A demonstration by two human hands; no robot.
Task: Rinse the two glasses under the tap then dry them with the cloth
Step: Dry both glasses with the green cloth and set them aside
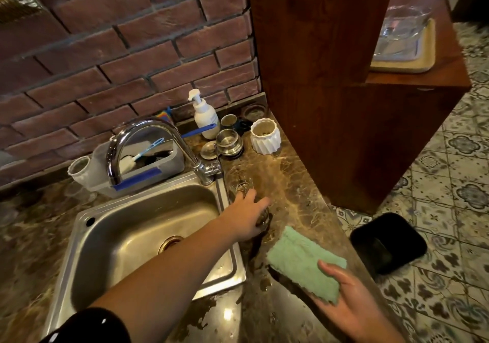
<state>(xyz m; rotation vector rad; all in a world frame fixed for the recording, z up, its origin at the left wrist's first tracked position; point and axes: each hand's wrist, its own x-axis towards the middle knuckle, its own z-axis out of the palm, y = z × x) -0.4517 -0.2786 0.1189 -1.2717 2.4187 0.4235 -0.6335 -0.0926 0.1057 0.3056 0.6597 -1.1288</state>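
The left hand (248, 218) grips a glass (264, 219) on the bench (293, 181), right of the sink (127, 226). The second glass (242, 186) stands just behind it, near the tap (148, 141). The right hand (352, 308) holds the cloth (304, 260). A soap bottle (205, 117), white pot (265, 137) and metal cups (228, 142) crowd the corner.

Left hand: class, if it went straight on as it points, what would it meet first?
Probably the dark wooden cabinet side, across bare brown marble counter. The left hand points up-right, passing right of the clear glass beside the chrome tap; depth is unclear.
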